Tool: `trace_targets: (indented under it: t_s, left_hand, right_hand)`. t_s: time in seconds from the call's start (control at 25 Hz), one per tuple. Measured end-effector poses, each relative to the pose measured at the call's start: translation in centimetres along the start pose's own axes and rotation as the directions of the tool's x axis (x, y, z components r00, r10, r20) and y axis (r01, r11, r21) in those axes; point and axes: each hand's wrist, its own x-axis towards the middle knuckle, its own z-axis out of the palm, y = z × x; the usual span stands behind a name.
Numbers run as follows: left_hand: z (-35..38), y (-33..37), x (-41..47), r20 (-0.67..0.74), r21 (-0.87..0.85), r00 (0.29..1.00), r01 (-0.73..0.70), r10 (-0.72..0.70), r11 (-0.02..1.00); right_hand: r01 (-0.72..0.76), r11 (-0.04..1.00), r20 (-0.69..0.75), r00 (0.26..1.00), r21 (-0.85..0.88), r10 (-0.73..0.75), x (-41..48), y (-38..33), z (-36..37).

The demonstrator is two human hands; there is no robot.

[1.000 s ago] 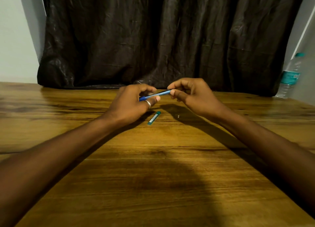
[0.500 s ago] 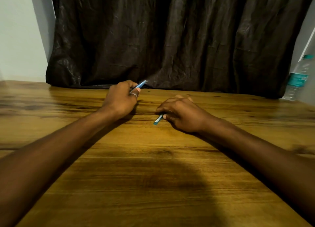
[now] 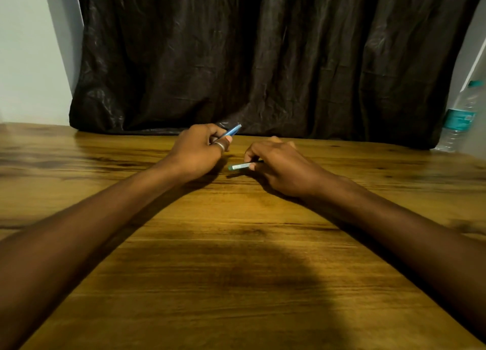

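Observation:
My left hand, with a silver ring on the thumb, grips a blue pen whose end sticks up and to the right past the fingers. To its right, my right hand pinches a small teal-tipped tube, perhaps a pen cap or refill. The tube lies nearly level just above the wooden table, its teal end pointing left. Most of the pen's body is hidden inside my left fist.
A dark crumpled cloth hangs along the table's far edge. A clear plastic water bottle with a teal cap and label stands at the far right. Pale walls rise behind on both sides.
My right hand let go of the pen, dropped to the table and picked up the small teal-tipped tube. My left hand kept the pen and tilted it upward.

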Motion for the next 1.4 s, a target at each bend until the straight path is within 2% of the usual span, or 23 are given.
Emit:
trace_targets:
  t_s: [0.08, 0.16, 0.28, 0.44, 0.64, 0.72, 1.0, 1.4]
  left_hand:
    - [-0.1, 0.5, 0.0, 0.075, -0.136, 0.996, 0.065, -0.055, 0.989]
    - [-0.2, 0.9, -0.1, 0.163, -0.237, 0.983, 0.121, -0.084, 0.964]
    - [-0.1, 1.1, -0.5, 0.258, -0.367, 0.965, 0.150, -0.055, 0.918]
    - [0.3, 1.4, -0.9, 0.224, -0.409, 0.973, 0.140, -0.049, 0.902]
    - [-0.2, 0.9, -0.7, 0.201, -0.406, 0.971, 0.202, -0.129, 0.891]
    - [-0.3, 0.7, -0.7, 0.197, -0.412, 0.970, 0.211, -0.140, 0.886]
    - [-0.4, 0.5, -0.9, 0.195, -0.369, 0.977, 0.157, -0.089, 0.916]
    - [-0.8, 0.9, -1.2, 0.195, -0.397, 0.973, 0.192, -0.122, 0.898]
  right_hand:
    - [-0.026, 0.998, -0.093, 0.995, 0.062, 0.032, 0.1, 0.3, -0.5]
    - [-0.065, 0.975, -0.154, 0.983, 0.213, 0.099, 0.1, 0.4, -1.0]
    - [-0.146, 0.887, -0.134, 0.965, 0.437, 0.225, 0.0, 0.4, -1.6]
    - [-0.172, 0.811, -0.112, 0.954, 0.559, 0.279, 0.1, 0.4, -1.7]
    - [-0.187, 0.614, -0.099, 0.911, 0.767, 0.401, 0.2, 0.9, -2.1]
    - [-0.192, 0.571, -0.087, 0.901, 0.798, 0.424, 0.1, 1.3, -2.3]
    - [-0.175, 0.535, -0.115, 0.878, 0.827, 0.464, -0.1, 1.5, -2.3]
    - [-0.180, 0.588, -0.149, 0.872, 0.789, 0.467, 0.0, 1.5, -1.9]
